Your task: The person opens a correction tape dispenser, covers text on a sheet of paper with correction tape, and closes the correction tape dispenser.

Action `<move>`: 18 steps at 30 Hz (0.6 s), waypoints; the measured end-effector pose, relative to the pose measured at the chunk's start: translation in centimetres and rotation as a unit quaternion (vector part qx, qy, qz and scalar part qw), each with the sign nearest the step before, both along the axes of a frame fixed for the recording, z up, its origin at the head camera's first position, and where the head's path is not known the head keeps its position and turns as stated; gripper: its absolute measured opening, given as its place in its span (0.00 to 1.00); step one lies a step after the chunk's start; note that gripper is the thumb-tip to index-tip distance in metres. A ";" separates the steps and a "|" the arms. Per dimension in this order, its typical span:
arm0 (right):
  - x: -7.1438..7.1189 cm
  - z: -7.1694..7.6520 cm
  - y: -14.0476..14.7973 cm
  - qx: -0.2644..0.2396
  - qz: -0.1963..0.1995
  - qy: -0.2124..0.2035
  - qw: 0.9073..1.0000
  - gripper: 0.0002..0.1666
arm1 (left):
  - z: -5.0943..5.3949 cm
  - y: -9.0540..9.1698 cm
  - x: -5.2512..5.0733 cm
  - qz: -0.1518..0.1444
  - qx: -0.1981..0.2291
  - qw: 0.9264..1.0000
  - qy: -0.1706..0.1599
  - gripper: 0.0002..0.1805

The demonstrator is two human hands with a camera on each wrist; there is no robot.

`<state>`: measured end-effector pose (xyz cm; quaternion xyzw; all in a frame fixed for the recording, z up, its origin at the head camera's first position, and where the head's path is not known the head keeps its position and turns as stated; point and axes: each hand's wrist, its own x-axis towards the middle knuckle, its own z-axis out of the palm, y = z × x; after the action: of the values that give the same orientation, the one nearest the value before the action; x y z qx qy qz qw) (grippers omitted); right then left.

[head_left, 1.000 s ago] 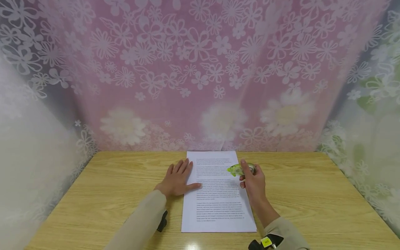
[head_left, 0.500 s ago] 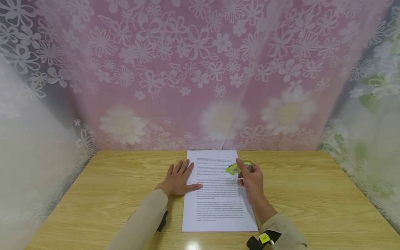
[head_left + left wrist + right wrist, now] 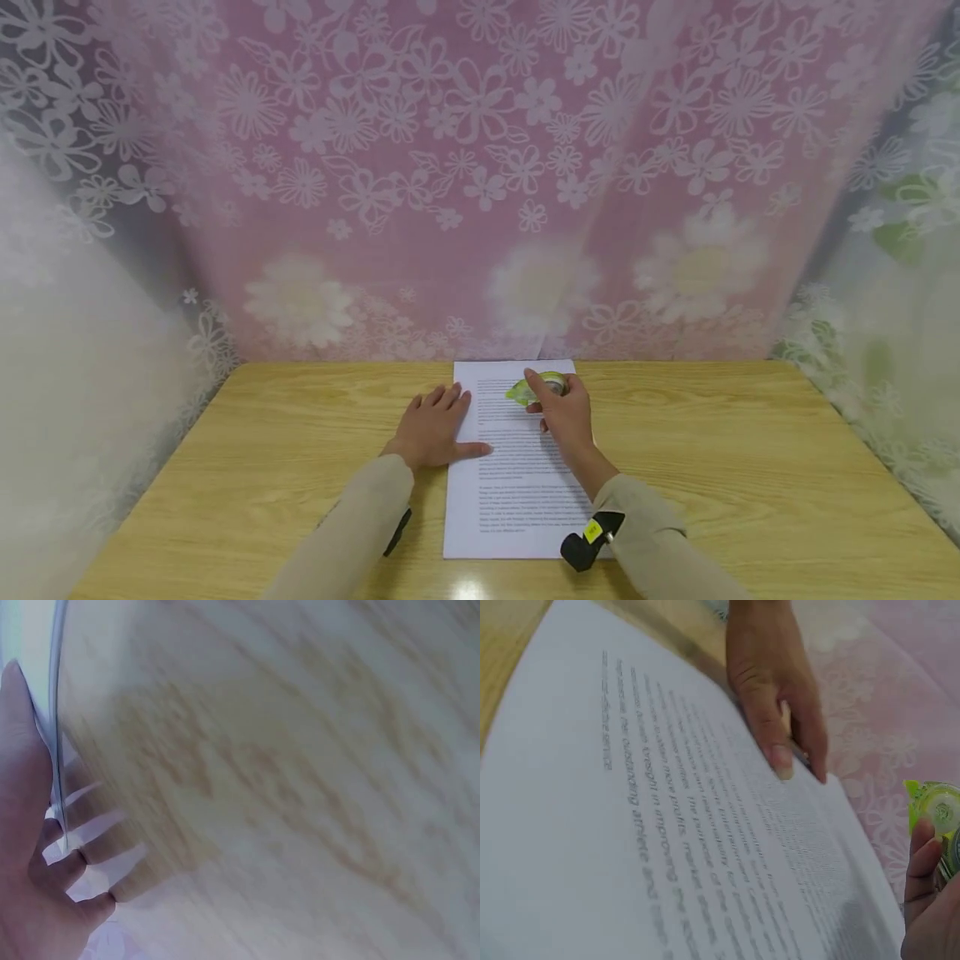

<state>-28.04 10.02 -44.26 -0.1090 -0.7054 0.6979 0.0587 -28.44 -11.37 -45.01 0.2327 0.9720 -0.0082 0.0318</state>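
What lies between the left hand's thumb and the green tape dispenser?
In the head view, only a stretch of printed paper shows between the left hand's thumb and the green tape dispenser.

The words "outstanding athlete" and "improving" run across a printed white sheet (image 3: 682,810); a yellow label (image 3: 592,532) on a black wrist device (image 3: 576,552) is illegible.

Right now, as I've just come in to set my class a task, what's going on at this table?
A person is working over a printed page on a wooden table. The left hand rests at the page's left edge, thumb on the sheet. The right hand holds a green dispenser, possibly correction tape, raised over the upper part of the page, its tip apparently clear of the paper.
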 end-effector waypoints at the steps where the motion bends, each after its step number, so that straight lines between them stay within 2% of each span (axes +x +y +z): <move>1: -0.3 -0.2 -0.4 0.007 0.003 0.002 1.000 0.36 | 0.0 0.0 0.0 0.002 0.003 1.000 0.000 0.55; 9: -2.4 -1.5 -2.3 0.041 0.008 0.018 0.999 0.32 | -0.4 -0.1 -0.5 0.002 0.017 1.000 0.006 0.56; 14: -3.2 -2.0 -3.2 0.065 0.023 0.004 0.998 0.31 | -0.5 -0.1 -0.5 0.010 0.014 1.000 0.003 0.56; 18: -3.7 -2.1 -3.8 0.096 0.015 0.010 0.995 0.33 | -0.5 -0.2 -0.4 0.008 0.015 1.000 0.009 0.55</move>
<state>-31.71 6.19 -46.35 -0.0854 -0.7701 0.6289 0.0651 -28.89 -11.54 -45.49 0.2253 0.9741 0.0048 0.0199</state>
